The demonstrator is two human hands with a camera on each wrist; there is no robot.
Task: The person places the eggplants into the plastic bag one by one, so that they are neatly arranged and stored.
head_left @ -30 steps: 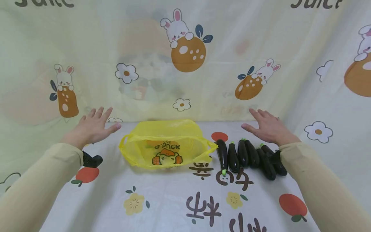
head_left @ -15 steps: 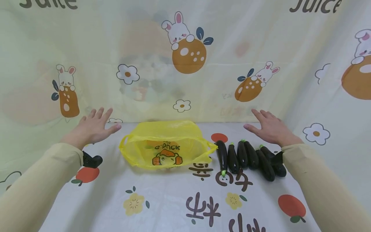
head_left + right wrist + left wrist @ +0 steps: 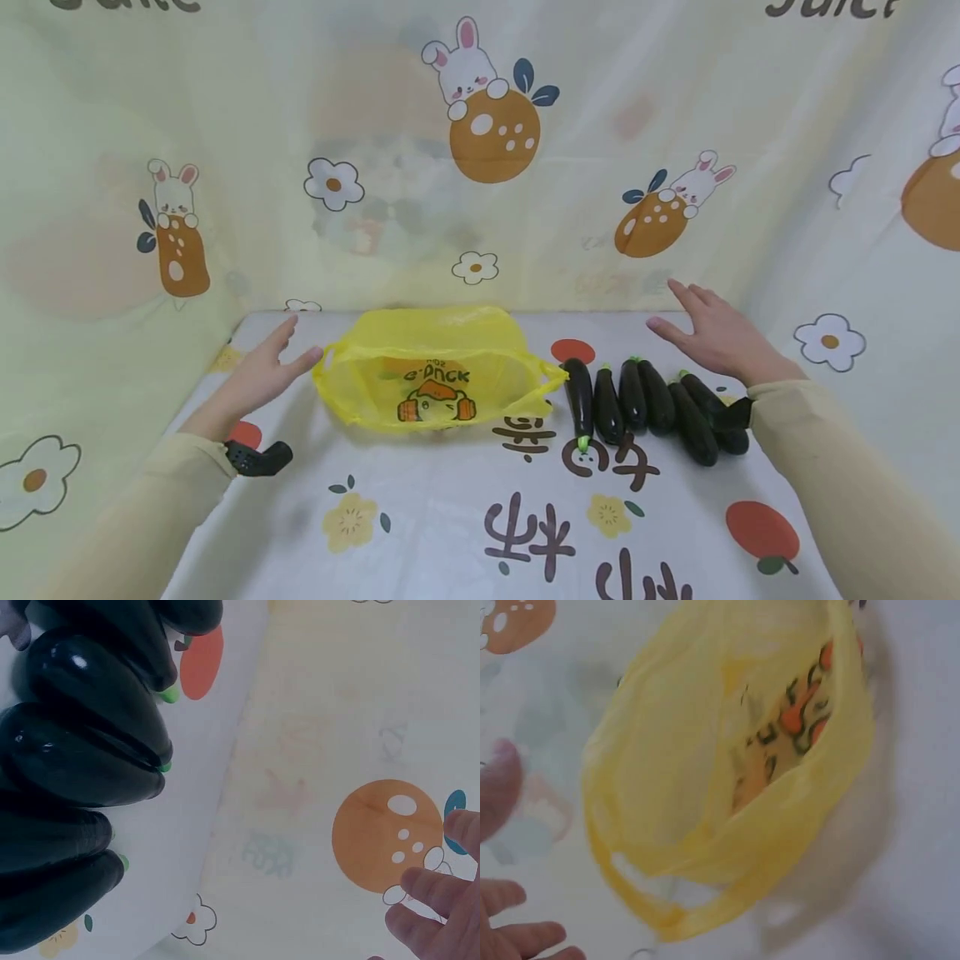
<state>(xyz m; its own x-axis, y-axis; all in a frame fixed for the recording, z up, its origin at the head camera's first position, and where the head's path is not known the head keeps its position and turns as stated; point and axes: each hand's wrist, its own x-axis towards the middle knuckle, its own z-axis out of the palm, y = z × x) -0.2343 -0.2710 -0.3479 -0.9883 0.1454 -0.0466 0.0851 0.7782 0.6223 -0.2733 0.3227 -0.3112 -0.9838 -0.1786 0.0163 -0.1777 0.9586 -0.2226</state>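
A yellow plastic bag (image 3: 435, 333) with a printed duck lies at the middle back of the table, its mouth open toward me. To its left my left hand (image 3: 258, 379) hovers with the fingers extended, the thumb near the bag's left handle (image 3: 667, 922). A gap shows between hand and bag in the left wrist view. Several dark eggplants (image 3: 632, 400) with green stem ends lie in a row right of the bag. My right hand (image 3: 716, 337) is held above and behind the right end of that row, fingers spread, holding nothing.
A white printed cloth (image 3: 427, 517) covers the table. Behind it hangs a pale curtain (image 3: 390, 275) with rabbit and flower prints, which also closes in both sides. A black strap device sits on each wrist, the left one (image 3: 258, 458) showing most.
My left hand has turned and moved a little right and down, closer to the bag's left handle. The right hand has shifted slightly right. Bag and eggplants stay in place.
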